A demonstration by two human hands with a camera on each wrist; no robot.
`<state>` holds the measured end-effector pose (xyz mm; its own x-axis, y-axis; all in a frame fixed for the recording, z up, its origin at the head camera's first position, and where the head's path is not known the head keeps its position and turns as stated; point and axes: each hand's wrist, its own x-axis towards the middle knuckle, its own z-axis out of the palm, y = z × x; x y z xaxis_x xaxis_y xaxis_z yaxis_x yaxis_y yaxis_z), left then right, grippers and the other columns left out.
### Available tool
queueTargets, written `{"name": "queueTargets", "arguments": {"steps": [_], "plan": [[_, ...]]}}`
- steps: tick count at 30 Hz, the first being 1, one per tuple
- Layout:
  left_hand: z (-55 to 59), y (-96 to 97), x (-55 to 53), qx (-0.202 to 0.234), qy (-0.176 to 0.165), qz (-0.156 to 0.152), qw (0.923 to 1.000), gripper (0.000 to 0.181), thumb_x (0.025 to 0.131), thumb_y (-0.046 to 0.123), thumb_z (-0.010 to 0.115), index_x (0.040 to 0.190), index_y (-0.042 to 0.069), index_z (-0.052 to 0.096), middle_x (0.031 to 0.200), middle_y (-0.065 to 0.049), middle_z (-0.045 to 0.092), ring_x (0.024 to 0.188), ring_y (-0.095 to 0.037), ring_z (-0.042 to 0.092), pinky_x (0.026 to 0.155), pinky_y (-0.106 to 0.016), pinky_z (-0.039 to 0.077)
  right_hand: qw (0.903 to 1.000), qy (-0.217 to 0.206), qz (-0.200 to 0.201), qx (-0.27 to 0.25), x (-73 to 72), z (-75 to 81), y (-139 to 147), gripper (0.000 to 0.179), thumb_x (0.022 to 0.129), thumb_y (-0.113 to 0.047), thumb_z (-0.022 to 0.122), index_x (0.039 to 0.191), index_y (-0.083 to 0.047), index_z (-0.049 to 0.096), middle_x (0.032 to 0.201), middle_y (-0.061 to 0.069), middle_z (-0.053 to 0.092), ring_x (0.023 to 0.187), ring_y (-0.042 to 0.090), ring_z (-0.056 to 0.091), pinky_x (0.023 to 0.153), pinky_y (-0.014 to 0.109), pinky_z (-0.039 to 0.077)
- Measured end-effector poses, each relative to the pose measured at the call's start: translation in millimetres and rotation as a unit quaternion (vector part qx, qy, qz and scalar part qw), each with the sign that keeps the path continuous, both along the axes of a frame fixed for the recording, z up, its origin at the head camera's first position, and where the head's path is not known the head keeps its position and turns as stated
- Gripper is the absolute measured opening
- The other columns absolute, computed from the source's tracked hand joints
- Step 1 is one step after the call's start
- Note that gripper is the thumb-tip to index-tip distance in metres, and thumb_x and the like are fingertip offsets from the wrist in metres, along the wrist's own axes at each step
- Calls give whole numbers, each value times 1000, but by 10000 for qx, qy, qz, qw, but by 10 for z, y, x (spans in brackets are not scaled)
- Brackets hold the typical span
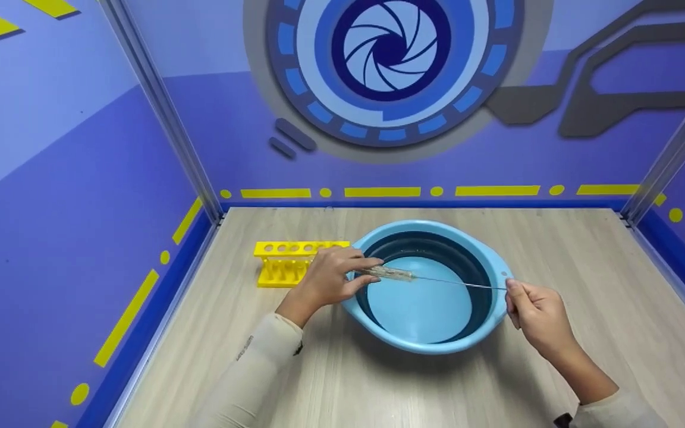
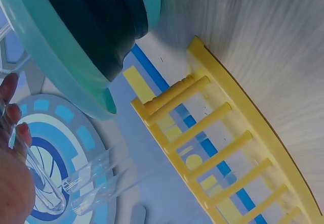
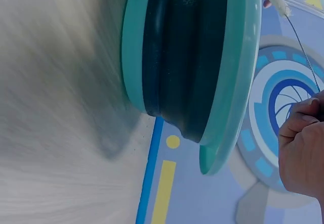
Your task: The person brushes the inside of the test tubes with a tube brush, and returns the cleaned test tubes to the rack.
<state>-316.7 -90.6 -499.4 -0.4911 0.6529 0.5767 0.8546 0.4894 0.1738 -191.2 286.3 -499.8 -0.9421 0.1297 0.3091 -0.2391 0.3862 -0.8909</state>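
Over the blue basin (image 1: 420, 346), my left hand (image 1: 333, 273) holds a clear test tube (image 2: 48, 191) between thumb and fingers. A test tube brush (image 1: 399, 274) has its pale bristles at the tube's mouth, seemingly partly inside; the exact depth is hard to make out. Its thin twisted wire handle runs right to my right hand (image 1: 536, 312), which pinches the end with curled fingers near the basin's right rim. In the right wrist view the bristle end (image 3: 279, 4) shows beyond the rim, with the wire stretched between both hands.
A yellow test tube rack (image 1: 268, 279) stands left of the basin, close to its rim and partly behind my left hand. Clear tubes (image 2: 88, 171) stick out above it in the left wrist view. Blue panels (image 1: 200, 131) wall the wooden table (image 1: 211, 333) at the back and sides.
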Motion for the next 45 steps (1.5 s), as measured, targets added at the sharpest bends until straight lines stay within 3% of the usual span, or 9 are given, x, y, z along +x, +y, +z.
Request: {"name": "queueTargets", "arguments": {"steps": [10, 15, 22, 28, 33, 37, 40, 45], "plan": [[-16, -50, 16, 62, -258, 70, 9996, 38, 95, 40, 81, 131, 29, 78, 81, 2, 75, 66, -14, 58, 63, -19, 42, 9997, 193, -112, 53, 43, 3, 96, 50, 113, -13, 51, 65, -2, 57, 50, -1, 48, 45, 11, 45, 44, 30, 35], [-1, -70, 44, 25, -698, 109, 9975, 38, 99, 44, 76, 134, 28, 77, 101, 3, 84, 71, -19, 68, 64, -17, 41, 9988, 383, -244, 180, 40, 2, 142, 49, 112, -11, 52, 64, -5, 58, 50, -1, 49, 45, 14, 46, 45, 29, 36], [17, -102, 53, -28, -1129, 157, 9935, 38, 101, 48, 72, 129, 24, 79, 105, 3, 85, 62, -10, 50, 59, -16, 35, 9964, 712, -274, 379, 44, -10, 206, 50, 112, -8, 53, 62, -10, 57, 51, -3, 50, 45, 10, 46, 45, 27, 37], [-4, -117, 55, -85, -1509, 106, 9884, 39, 103, 50, 69, 129, 24, 80, 111, 6, 84, 69, -6, 56, 64, -16, 45, 9927, 1021, -410, 489, 58, -53, 287, 50, 110, -2, 54, 61, -12, 56, 50, -6, 50, 44, 5, 44, 46, 25, 36], [-47, -145, 89, 5, -1742, 119, 9846, 38, 102, 50, 70, 130, 24, 79, 112, 6, 84, 71, -6, 55, 65, -16, 45, 9923, 1109, -283, 467, 71, -85, 329, 50, 109, 0, 54, 61, -12, 56, 51, -5, 51, 45, 10, 47, 47, 23, 39], [-69, -139, 96, 116, -1710, 138, 9851, 38, 101, 49, 71, 130, 25, 79, 106, 6, 84, 71, -6, 53, 65, -16, 43, 9942, 938, -306, 437, 85, -61, 354, 51, 111, -4, 51, 61, -10, 56, 50, -4, 50, 44, 10, 45, 46, 25, 37], [-64, -117, 73, 182, -1526, 197, 9879, 38, 100, 49, 73, 129, 26, 79, 104, 6, 84, 71, -6, 52, 65, -16, 40, 9974, 546, -405, 254, 82, -5, 365, 53, 113, -12, 50, 60, -6, 52, 48, -6, 45, 42, 9, 39, 44, 30, 33], [-53, -87, 39, 306, -986, 394, 9939, 34, 97, 45, 78, 121, 23, 83, 92, 4, 82, 67, -9, 52, 64, -20, 39, 9955, -240, -295, -864, 44, 94, 345, 62, 114, -26, 52, 63, 6, 37, 49, -7, 35, 49, 23, 20, 45, 39, 19]]}}
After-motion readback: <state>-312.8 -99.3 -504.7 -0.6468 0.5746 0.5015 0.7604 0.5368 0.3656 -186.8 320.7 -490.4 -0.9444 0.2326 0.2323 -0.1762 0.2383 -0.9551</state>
